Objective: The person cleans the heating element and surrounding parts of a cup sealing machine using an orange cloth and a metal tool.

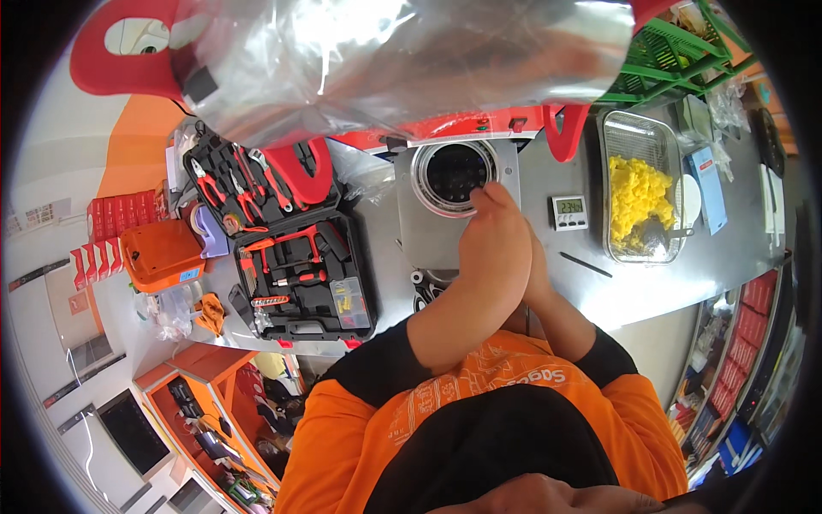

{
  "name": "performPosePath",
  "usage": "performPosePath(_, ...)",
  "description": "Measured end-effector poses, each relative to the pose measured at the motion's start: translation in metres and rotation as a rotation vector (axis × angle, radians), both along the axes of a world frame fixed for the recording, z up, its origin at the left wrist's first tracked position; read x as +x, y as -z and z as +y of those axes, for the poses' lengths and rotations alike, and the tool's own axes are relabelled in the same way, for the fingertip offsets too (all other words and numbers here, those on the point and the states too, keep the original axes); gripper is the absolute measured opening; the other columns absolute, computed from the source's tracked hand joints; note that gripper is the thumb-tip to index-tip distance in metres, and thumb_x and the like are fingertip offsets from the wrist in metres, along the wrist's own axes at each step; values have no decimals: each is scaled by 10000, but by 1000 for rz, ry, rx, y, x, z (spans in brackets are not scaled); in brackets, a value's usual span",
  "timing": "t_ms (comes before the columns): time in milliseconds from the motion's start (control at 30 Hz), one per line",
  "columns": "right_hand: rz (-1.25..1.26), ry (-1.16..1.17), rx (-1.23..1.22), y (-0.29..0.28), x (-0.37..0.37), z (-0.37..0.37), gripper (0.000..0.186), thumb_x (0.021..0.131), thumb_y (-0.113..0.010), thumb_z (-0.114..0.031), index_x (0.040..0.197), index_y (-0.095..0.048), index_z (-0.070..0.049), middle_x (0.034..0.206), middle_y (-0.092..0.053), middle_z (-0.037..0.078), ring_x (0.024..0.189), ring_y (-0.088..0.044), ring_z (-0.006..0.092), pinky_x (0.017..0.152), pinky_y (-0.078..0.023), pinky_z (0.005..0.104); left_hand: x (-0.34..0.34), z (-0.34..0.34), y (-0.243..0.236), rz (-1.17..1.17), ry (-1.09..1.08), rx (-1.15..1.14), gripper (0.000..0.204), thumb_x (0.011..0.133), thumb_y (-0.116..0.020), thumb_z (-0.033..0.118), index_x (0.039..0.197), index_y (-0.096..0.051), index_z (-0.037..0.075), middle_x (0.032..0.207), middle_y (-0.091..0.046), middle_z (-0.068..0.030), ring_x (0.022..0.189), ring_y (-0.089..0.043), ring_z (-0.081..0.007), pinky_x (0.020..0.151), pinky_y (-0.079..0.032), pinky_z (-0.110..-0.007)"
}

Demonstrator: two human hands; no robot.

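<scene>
A round metal-rimmed container (418, 177) with a dark, dotted inside stands on a grey metal plate (437, 244). My left hand (495, 208) is at its lower right rim, wrist bent, fingertips drawn together. Whatever lies between those fingers is too small to make out. Beside and partly behind it is my right hand (536, 244); its fingers are hidden by the left hand and forearm. A small white digital timer (568, 212) stands on the metal table to the right, with a thin black stick (586, 264) lying below it.
A large shiny, clear-wrapped object (402, 73) with red handles hangs over the far side. Left lies an open tool case (295, 224) with red-handled pliers; nearby is an orange box (163, 250). Right is a wire basket (610, 141) of yellow pieces, then a green crate (668, 51).
</scene>
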State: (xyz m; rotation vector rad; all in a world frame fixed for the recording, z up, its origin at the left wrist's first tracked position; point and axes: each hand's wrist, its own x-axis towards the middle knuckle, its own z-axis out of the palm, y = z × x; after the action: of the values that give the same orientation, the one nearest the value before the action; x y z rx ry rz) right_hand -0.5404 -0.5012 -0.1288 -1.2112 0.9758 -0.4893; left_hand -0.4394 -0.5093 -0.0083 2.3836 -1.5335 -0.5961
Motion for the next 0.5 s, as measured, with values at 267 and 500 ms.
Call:
performPosePath(267, 338, 231, -567, -33, -8, 3, 275, 1039, -534, -166, 1222, -505, 36, 1064, -628, 196, 909, -635, 283, 769, -502, 368, 23, 26, 0, 347, -55, -36, 302, 949, -560, 91, 1136, -381, -66, 959, -620, -348, 837, -668, -507, 714, -554, -538)
performPosePath(500, -74, 46, -241, -90, -17, 4, 175, 1025, -528, -69, 1189, -548, -11, 1067, -616, 116, 914, -608, 191, 816, -506, 319, 22, 41, 1, 461, -46, -201, 237, 995, -513, 84, 1164, -382, -19, 928, -648, -285, 843, -672, -466, 736, -527, -505)
